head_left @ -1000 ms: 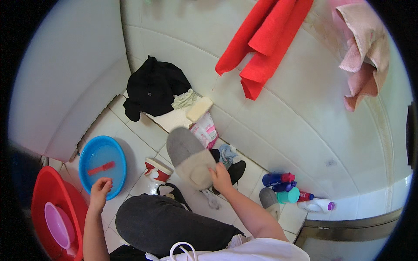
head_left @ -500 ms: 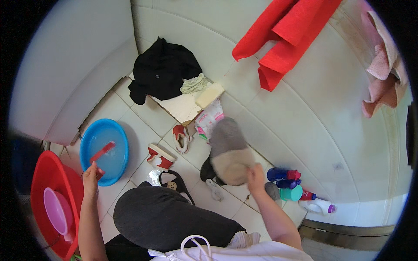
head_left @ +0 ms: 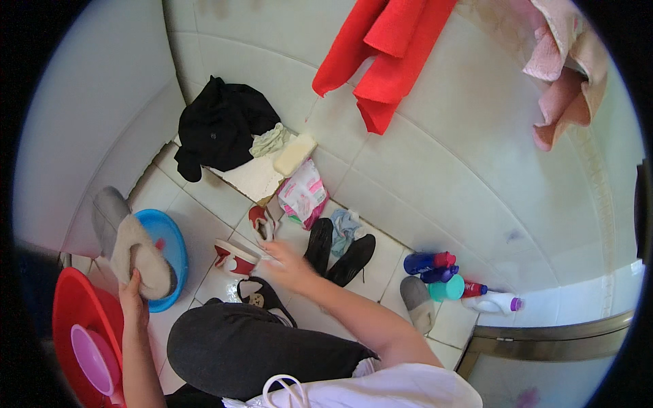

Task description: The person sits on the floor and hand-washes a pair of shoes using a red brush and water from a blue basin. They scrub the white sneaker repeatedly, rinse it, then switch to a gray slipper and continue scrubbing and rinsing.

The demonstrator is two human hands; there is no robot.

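My left hand [head_left: 135,302] grips a grey slipper with beige fleece lining [head_left: 141,262], raised over the rim of the blue basin [head_left: 182,262]. A red object [head_left: 160,243] shows in the basin, partly hidden by the slipper. My right hand [head_left: 289,265], smeared by motion, is just below a small red shoe with pale lining [head_left: 261,221]. Something whitish shows by its fingers, but I cannot make out whether it is held. Beside it lie another red-and-white shoe [head_left: 235,258] and a black slipper with an animal face [head_left: 265,299].
Black shoes [head_left: 350,260] lie by a bluish cloth [head_left: 345,228]. A matching grey slipper [head_left: 416,302] is near several bottles [head_left: 435,265]. Left stands a red tub [head_left: 68,292] holding a pink basin [head_left: 94,357]. Black clothing [head_left: 224,122] and a pale soap-like block [head_left: 295,154] lie at the back.
The slipper has passed from my right hand to my left, over the blue basin. My right hand has moved left toward the small red shoes. The whole view has shifted.
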